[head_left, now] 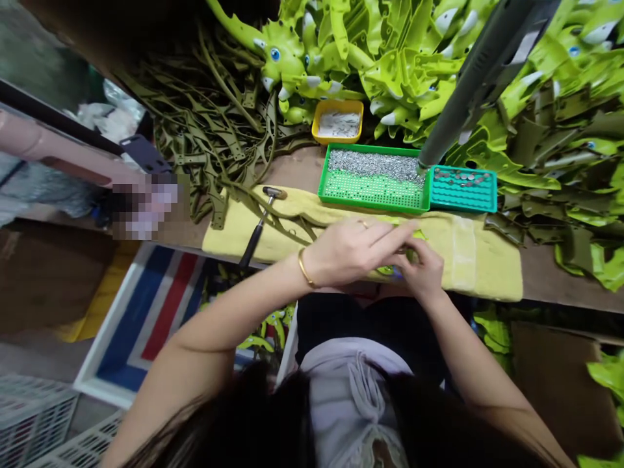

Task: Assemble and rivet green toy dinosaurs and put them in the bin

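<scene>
Both hands meet over a yellow cloth [492,263] at the front of the bench. My left hand [353,250], with a gold bangle at the wrist, is closed, fingers reaching toward the right one. My right hand [423,266] pinches with bent thumb and fingers. Between them a lime-green plastic piece [418,234] shows in part; the hands hide most of it. An olive plastic strip [287,224] runs from the left under my left hand. Left of it a hammer [258,227] lies on the cloth, its black handle toward me.
A green basket [375,205] of small metal pins, a teal tray [463,198] of round metal bits and a yellow tub [337,136] stand behind the cloth. Olive parts [209,123] and lime-green dragon-like parts [409,71] are heaped behind. A dark post [468,97] slants above the basket.
</scene>
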A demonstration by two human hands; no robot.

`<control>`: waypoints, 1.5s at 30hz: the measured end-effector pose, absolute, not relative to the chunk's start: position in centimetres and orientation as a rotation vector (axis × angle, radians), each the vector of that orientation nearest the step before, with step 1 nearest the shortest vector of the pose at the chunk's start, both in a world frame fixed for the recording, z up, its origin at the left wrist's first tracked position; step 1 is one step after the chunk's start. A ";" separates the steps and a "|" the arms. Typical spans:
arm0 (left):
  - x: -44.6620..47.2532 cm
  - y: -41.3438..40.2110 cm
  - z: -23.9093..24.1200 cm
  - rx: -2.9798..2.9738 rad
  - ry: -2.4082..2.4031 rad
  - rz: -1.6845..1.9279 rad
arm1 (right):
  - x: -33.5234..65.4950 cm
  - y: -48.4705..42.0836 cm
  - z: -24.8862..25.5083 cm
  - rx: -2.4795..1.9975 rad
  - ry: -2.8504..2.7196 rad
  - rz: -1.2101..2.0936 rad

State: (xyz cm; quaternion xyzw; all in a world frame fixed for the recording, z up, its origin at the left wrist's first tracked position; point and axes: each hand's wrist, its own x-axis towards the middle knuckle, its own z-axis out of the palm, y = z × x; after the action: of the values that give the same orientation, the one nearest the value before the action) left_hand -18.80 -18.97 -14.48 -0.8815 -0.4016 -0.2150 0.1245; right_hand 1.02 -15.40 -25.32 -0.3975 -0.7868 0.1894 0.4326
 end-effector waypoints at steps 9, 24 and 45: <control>-16.9 -20.2 -24.0 -2.445 -1.783 -0.423 | 1.9 -16.0 -25.2 -0.995 -1.939 0.668; -18.5 -21.9 -24.2 -2.447 -1.949 -0.629 | 2.3 -15.4 -22.9 -0.814 -2.254 0.819; -20.3 -20.6 -24.3 -2.728 -1.959 -0.668 | 0.0 -10.5 -24.2 -0.850 -2.572 0.799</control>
State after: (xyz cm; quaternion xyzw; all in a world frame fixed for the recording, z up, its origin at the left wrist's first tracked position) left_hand -20.26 -20.62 -24.29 -0.7888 -0.5663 -0.1930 -0.1408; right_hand 0.03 -10.50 -24.17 -0.2973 -0.8992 0.2795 0.1578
